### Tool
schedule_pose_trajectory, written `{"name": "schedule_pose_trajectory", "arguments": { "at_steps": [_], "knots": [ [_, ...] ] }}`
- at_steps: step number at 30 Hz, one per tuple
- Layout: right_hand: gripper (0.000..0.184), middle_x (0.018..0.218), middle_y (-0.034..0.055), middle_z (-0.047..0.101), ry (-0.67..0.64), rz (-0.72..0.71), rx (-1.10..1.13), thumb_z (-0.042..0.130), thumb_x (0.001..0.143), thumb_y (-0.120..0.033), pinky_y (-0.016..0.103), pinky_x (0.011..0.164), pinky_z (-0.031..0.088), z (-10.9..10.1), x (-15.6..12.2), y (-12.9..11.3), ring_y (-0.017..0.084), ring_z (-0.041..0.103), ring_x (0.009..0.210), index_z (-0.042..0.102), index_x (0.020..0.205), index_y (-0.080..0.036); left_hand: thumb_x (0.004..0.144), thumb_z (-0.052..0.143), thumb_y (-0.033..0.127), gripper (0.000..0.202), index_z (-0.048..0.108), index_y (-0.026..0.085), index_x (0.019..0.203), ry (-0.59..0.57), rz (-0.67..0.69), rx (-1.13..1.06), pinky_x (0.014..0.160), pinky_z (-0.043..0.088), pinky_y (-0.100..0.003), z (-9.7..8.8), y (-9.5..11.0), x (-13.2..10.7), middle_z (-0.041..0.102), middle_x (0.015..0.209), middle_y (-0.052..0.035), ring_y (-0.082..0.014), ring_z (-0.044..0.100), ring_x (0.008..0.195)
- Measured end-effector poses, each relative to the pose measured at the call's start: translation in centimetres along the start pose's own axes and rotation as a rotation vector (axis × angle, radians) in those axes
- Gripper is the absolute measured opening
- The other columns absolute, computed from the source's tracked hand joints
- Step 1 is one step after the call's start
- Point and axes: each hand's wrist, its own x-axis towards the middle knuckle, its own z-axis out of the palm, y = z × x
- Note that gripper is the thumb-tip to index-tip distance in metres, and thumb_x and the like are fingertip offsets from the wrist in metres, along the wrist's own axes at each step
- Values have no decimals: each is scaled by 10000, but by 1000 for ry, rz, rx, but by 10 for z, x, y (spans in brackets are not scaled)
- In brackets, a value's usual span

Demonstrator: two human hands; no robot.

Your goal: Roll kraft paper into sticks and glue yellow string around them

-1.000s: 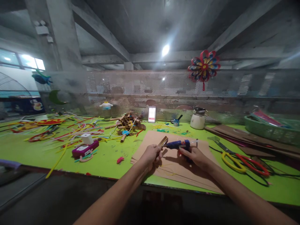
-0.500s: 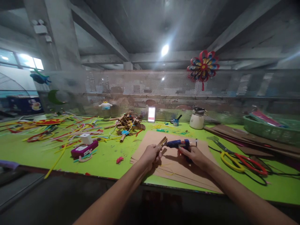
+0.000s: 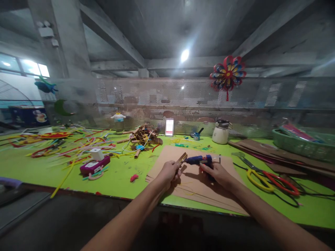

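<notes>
My left hand (image 3: 170, 172) is closed around a small brown cardboard piece (image 3: 181, 159) that sticks up and to the right from my fingers. My right hand (image 3: 216, 172) grips a blue glue gun (image 3: 200, 160), held level with its nozzle pointing left, touching or almost touching the tip of the cardboard piece. Both hands hover just above a stack of brown cardboard sheets (image 3: 167, 155) lying on the green table (image 3: 123, 174).
Yellow and red scissors (image 3: 264, 177) lie right of the cardboard. A purple device (image 3: 94, 165), scattered coloured strips (image 3: 68, 150) and a heap of brown rolls (image 3: 143, 137) sit to the left. A white jar (image 3: 221, 134), a green basket (image 3: 300, 144) and a mesh screen (image 3: 183, 104) stand behind.
</notes>
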Motion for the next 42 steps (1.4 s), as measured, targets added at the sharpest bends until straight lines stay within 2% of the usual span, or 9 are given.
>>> {"name": "schedule_pose_trajectory", "arguments": {
  "at_steps": [6, 10, 14, 19, 24, 34, 42],
  "knots": [
    [454, 539, -3, 483, -7, -25, -18, 500, 762, -562, 228, 456, 328, -1, 1, 0, 102, 413, 489, 588, 683, -123, 801, 476, 304, 208, 383, 187, 656, -23, 34, -30, 343, 159, -186, 1, -4, 0, 380, 395, 74, -37, 263, 283],
    [437, 524, -7, 467, 22, -24, -29, 496, 778, -541, 226, 444, 314, 0, 1, 0, 99, 402, 480, 578, 689, -121, 789, 500, 326, 221, 391, 182, 662, 3, 56, -6, 351, 182, -181, 0, -8, 4, 417, 426, 60, -37, 296, 297],
    [434, 536, 0, 486, -23, -34, 10, 498, 777, -543, 229, 446, 324, 1, 1, -1, 103, 421, 481, 573, 690, -125, 799, 480, 323, 219, 398, 182, 651, 2, 41, 13, 349, 180, -183, -1, -7, 5, 399, 410, 65, -36, 280, 286],
    [460, 506, -9, 463, 32, -15, -12, 505, 760, -567, 227, 426, 304, 1, 1, -2, 96, 393, 457, 590, 690, -120, 787, 515, 353, 252, 399, 179, 646, 3, 43, 26, 353, 173, -181, -1, -6, 3, 403, 418, 65, -32, 290, 292],
    [428, 520, -6, 475, 2, -38, 11, 494, 784, -537, 221, 432, 318, 0, 1, -2, 97, 406, 468, 556, 657, -134, 800, 478, 306, 217, 389, 184, 643, -8, 46, -3, 344, 171, -185, 0, -4, 1, 386, 404, 69, -41, 289, 282],
    [445, 519, -3, 495, 108, -27, -20, 476, 791, -539, 228, 444, 331, -7, 6, 9, 105, 435, 462, 593, 676, -125, 785, 525, 345, 255, 434, 161, 634, 29, -25, 20, 353, 163, -180, 1, 3, -3, 381, 395, 57, -36, 287, 299],
    [435, 517, -5, 475, 43, -15, 1, 489, 784, -540, 236, 450, 332, 1, 2, 2, 104, 423, 470, 567, 665, -130, 768, 556, 385, 294, 433, 166, 616, 10, -25, 11, 358, 154, -184, 1, 2, -1, 375, 387, 55, -40, 299, 305]
  ]
}}
